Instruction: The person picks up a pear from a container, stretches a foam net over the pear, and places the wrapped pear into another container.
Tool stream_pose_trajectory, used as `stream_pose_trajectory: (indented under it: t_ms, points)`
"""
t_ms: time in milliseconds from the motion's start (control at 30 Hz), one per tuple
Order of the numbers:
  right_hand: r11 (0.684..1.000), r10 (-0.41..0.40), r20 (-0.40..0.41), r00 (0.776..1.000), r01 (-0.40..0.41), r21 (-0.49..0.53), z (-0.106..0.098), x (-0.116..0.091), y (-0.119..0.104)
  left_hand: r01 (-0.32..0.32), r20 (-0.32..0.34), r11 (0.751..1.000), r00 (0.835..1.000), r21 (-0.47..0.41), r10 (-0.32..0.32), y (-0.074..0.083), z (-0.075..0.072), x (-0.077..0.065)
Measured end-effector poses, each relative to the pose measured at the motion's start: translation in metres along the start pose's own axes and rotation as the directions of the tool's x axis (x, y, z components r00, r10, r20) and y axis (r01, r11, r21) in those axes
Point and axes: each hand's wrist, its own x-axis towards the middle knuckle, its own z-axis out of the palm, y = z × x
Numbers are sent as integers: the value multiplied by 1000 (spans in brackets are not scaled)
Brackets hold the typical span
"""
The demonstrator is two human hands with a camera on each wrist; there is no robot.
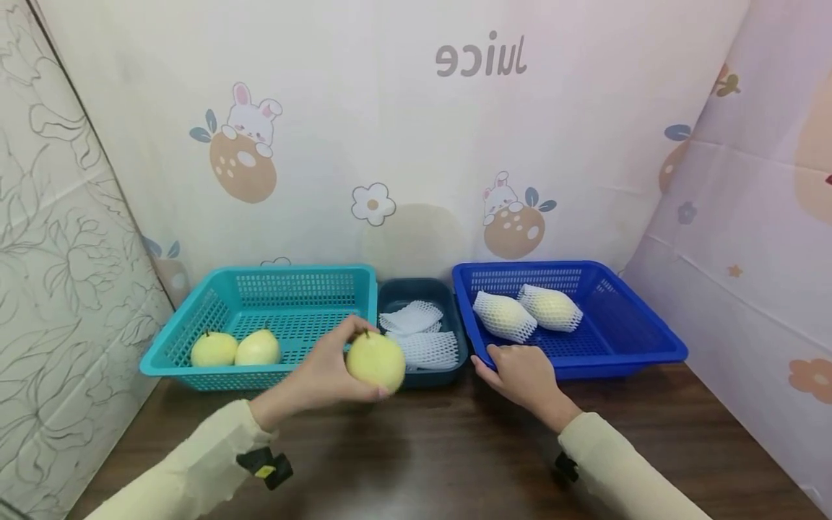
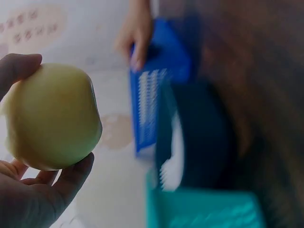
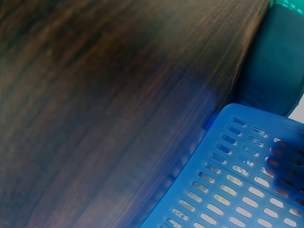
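Your turquoise perforated plastic basket (image 1: 221, 380) held two round yellow pears (image 1: 258, 349). Your left grip (image 1: 325, 375) pinched a bare yellow pear (image 1: 377, 361) above the worktop (image 1: 422, 448); carrying seemed the step in hand. The next move probably called for a white foam net (image 1: 425, 352) from the dark-teal plastic box (image 1: 434, 378). Your right grip (image 1: 523, 374) clasped the rim of the blue perforated plastic basket (image 1: 620, 367); two netted pears (image 1: 503, 316) lay inside.

Your head view is bright, with soft sheen on the surface (image 1: 406, 469) below the pear (image 1: 377, 361). Your left wrist view blurs the blue basket (image 2: 172, 61) beyond the pear; your right wrist view looks dim.
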Motion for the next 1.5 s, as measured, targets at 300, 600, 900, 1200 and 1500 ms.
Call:
stream_pose_trajectory:
  t_ms: [300, 600, 900, 1200, 1500]
  points:
    - [1000, -5, -23, 1000, 5, -6, -2, 0, 1, 5, 143, 997, 990, -75, 6, -29, 62, -12]
    - [1000, -18, -43, 999, 17, -12, 1, 0, 0, 54, 252, 998, 967, -31, -44, -49, 96, -19]
    - [1000, -4, -17, 1000, 3, -20, 2, 0, 0, 68, 253, 998, 965, -2, -65, -53, 102, -20]
    - [1000, -1, -26, 1000, 1, -20, -1, 2, 1, 22, 247, 1000, 969, 1, -21, -53, 105, -22]
    - [1000, 7, 13, 1000, -7, 0, -3, 2, 0, 39, 261, 999, 965, -10, -35, -56, 108, -23]
